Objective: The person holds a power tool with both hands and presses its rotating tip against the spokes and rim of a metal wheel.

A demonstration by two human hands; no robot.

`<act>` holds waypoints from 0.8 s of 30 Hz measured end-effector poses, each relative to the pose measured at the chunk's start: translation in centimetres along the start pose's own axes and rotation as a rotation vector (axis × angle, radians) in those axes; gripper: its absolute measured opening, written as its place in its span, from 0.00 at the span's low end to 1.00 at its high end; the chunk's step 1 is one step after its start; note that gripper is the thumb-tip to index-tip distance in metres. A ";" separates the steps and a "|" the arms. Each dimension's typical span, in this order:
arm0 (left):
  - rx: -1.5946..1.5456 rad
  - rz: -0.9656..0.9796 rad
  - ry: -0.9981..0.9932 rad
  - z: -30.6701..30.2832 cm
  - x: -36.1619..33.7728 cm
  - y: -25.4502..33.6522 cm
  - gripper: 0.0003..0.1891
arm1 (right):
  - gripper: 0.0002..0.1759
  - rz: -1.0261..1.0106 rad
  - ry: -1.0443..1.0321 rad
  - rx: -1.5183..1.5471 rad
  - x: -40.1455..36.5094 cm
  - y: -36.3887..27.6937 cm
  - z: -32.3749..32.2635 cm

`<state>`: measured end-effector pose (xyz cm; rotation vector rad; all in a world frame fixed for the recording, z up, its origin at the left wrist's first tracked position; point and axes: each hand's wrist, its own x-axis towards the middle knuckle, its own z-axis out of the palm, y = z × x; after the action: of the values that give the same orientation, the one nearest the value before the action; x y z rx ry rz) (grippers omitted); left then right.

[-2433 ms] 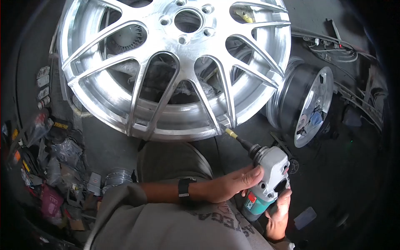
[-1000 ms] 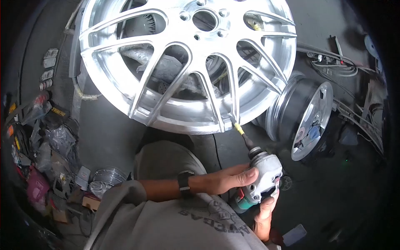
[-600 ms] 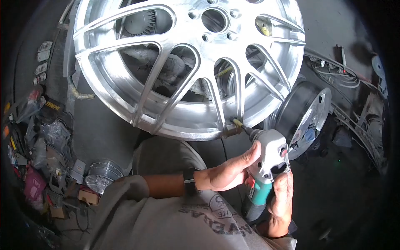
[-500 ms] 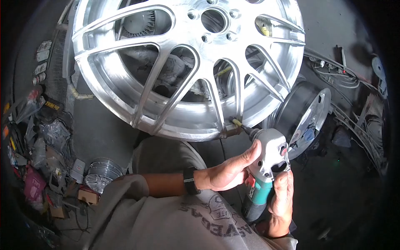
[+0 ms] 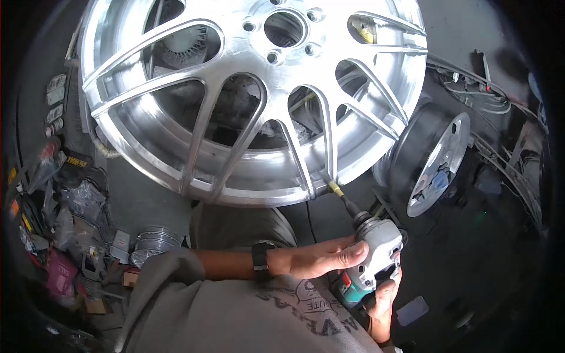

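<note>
A large bare-metal wheel rim [image 5: 242, 163] with paired spokes fills the top of the view. Below its near edge I hold a silver and green grinder [image 5: 382, 238], which carries a long spindle and a yellow-banded tip [image 5: 336, 188]. That tip overlaps the rim's outer lip, beside the foot of a spoke. My left hand [image 5: 321, 257], with a black watch at the wrist, is closed round the near side of the tool's head, thumb on top. My right hand [image 5: 384, 300] grips the green body from the other side.
A second wheel [image 5: 400, 156], dark-barrelled, leans to the right of the rim. Cables and hoses [image 5: 479, 97] lie beyond it. On the left floor are bagged items [image 5: 82, 191], a pink bag [image 5: 60, 272] and a silver ring-shaped part [image 5: 154, 242].
Both hands have brought the grinder down and back toward my body, so more of its spindle shows. The rim sits slightly farther left in view.
</note>
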<state>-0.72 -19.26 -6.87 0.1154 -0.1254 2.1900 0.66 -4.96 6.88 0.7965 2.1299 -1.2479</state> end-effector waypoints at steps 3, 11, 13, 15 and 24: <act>0.004 -0.040 -0.030 -0.7 0.0 0.4 0.36 | 0.58 0.007 -0.053 0.031 1.1 -1.0 0.5; -0.002 -0.094 -0.023 -2.2 -1.1 -0.2 0.36 | 0.59 -0.016 -0.069 0.064 1.6 -0.1 0.8; 0.147 -0.167 -0.066 -3.1 -1.8 -1.3 0.35 | 0.59 -0.022 -0.095 0.072 1.6 0.2 0.8; 0.125 -0.156 -0.019 -1.9 -2.5 -0.3 0.34 | 0.59 -0.027 -0.136 0.078 1.4 0.5 0.7; 0.125 -0.129 -0.036 -2.1 -1.1 -0.3 0.33 | 0.60 -0.105 -0.068 0.020 0.9 1.3 0.3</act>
<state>0.13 -19.70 -9.04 0.2270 -0.0005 2.0668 1.04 -4.47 5.39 0.6479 2.1313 -1.3322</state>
